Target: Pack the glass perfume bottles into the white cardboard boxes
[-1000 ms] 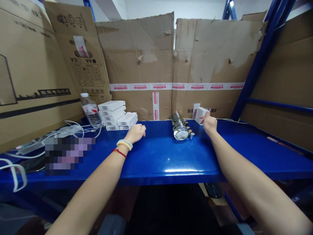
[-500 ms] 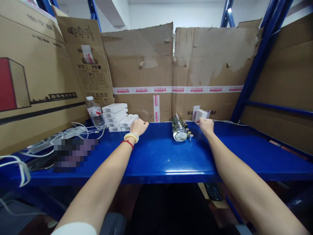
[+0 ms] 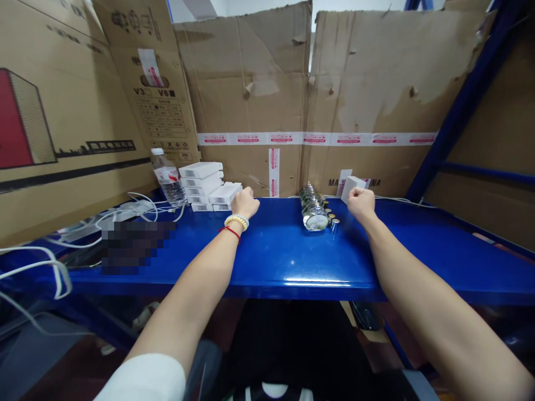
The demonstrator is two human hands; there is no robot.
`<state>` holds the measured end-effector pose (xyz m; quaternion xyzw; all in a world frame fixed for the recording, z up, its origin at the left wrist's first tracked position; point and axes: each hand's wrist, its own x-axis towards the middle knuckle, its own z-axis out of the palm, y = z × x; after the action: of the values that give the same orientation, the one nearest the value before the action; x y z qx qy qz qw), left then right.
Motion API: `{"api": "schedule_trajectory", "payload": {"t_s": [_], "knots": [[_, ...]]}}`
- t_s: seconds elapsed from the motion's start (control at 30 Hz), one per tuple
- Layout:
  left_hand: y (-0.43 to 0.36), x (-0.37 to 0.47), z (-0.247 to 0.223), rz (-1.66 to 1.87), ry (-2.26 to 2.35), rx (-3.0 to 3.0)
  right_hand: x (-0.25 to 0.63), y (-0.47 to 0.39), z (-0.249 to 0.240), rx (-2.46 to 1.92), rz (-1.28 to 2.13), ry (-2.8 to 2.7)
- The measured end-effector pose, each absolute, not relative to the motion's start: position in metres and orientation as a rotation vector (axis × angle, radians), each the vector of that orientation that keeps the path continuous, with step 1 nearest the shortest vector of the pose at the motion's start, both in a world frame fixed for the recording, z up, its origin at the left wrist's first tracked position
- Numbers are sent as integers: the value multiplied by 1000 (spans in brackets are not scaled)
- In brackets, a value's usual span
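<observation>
My left hand (image 3: 246, 203) is closed in a fist near the blue tabletop, just right of a stack of small white boxes (image 3: 202, 182). My right hand (image 3: 361, 203) is also a fist, in front of a white box (image 3: 353, 186) near the back cardboard and overlapping it in view. Nothing shows in either fist, though the undersides are hidden. Between the hands, clear glass bottles (image 3: 316, 220) with small pump tops form a row running away from me. Beside the row on its right sit several shiny metallic caps (image 3: 335, 223).
Cardboard panels (image 3: 251, 100) wall the back and sides of the blue table (image 3: 276, 250). At left stand a water bottle (image 3: 169, 181), a power strip with white cables (image 3: 144, 207) and a blurred dark patch. A blue metal post (image 3: 453, 106) rises at right.
My view has tilted downward and shifted slightly left, so everything sits a little higher and further right. Both fists stay by the same boxes; the bottles and caps have not moved.
</observation>
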<state>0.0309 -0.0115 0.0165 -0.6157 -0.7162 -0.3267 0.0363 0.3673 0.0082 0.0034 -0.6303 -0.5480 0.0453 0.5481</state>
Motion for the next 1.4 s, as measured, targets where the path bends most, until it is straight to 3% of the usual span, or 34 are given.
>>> {"api": "schedule_trajectory", "payload": {"t_s": [0.2, 0.4, 0.5, 0.77, 1.4], "knots": [[-20, 16, 22, -944, -2411, -1807, 369, 11, -2, -1521, 119, -1286], [-38, -41, 35, -1381, -2531, -741, 360, 5, 0, -1507, 220, -1396], [-41, -64, 30, -1449, -2617, -591, 356, 3, 2, -1517, 249, -1432], [-37, -75, 23, -1469, -2835, -515, 356, 2, 2, -1522, 255, -1473], [-23, -59, 16, -1293, -2622, -847, 353, 6, -1, -1509, 268, -1575]]}}
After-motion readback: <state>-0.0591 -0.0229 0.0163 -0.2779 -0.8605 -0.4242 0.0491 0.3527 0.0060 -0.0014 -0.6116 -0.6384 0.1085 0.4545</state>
